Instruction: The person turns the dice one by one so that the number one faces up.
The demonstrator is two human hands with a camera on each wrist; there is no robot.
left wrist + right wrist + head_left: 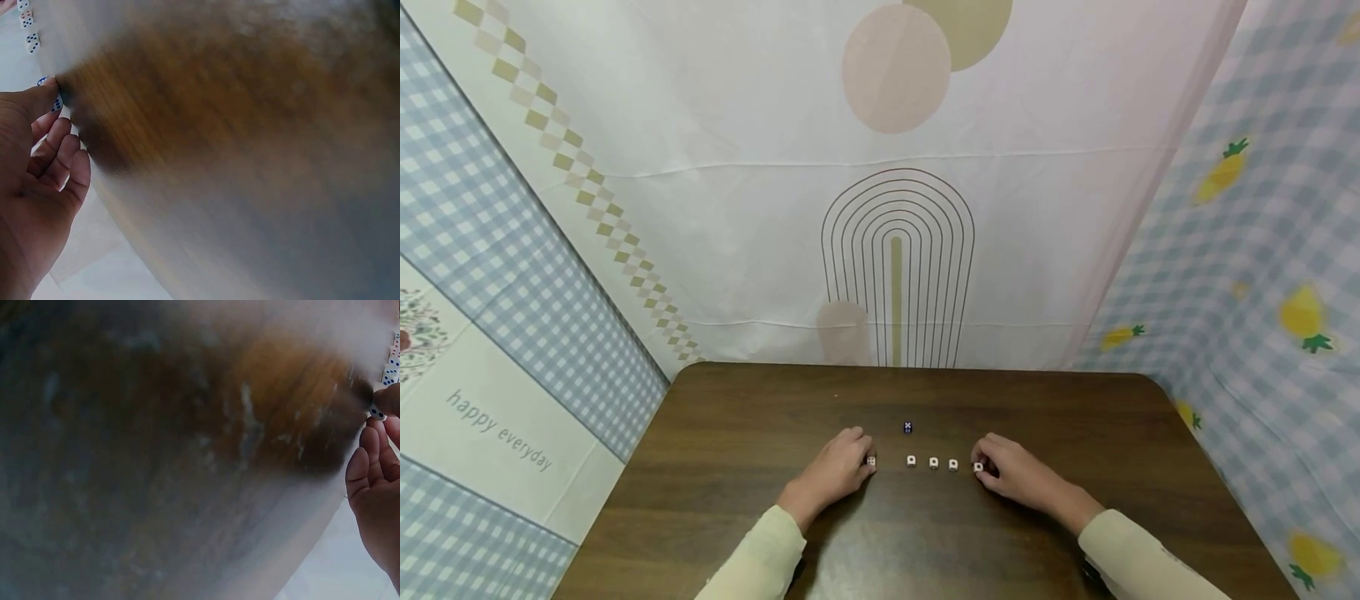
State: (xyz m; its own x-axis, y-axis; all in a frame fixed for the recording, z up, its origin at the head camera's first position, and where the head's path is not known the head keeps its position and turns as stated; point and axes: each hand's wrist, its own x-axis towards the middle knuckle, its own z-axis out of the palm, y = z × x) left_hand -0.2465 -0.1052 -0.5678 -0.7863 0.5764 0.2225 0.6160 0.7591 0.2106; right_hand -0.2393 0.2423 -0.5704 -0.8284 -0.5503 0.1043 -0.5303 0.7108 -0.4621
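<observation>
My left hand point(833, 468) pinches a white die point(871, 461) between thumb and fingers at the left end of a row; the left wrist view shows blue pips on this die point(57, 105), partly covered by the thumb. At the right end, my right hand point(1018, 473) pinches another white die point(978, 467), whose dark pips also show on the die point(377, 413) in the right wrist view. Between the hands stand three white dice, a left one point(912, 461), a middle one point(933, 463) and a right one point(952, 465), set apart by small gaps.
A dark blue die point(907, 427) with white pips lies beyond the row on the brown wooden table point(887, 533). Behind the table hangs a pale patterned cloth point(760, 250), with checked cloth point(550, 242) on the left and pineapple-print cloth point(1247, 350) on the right.
</observation>
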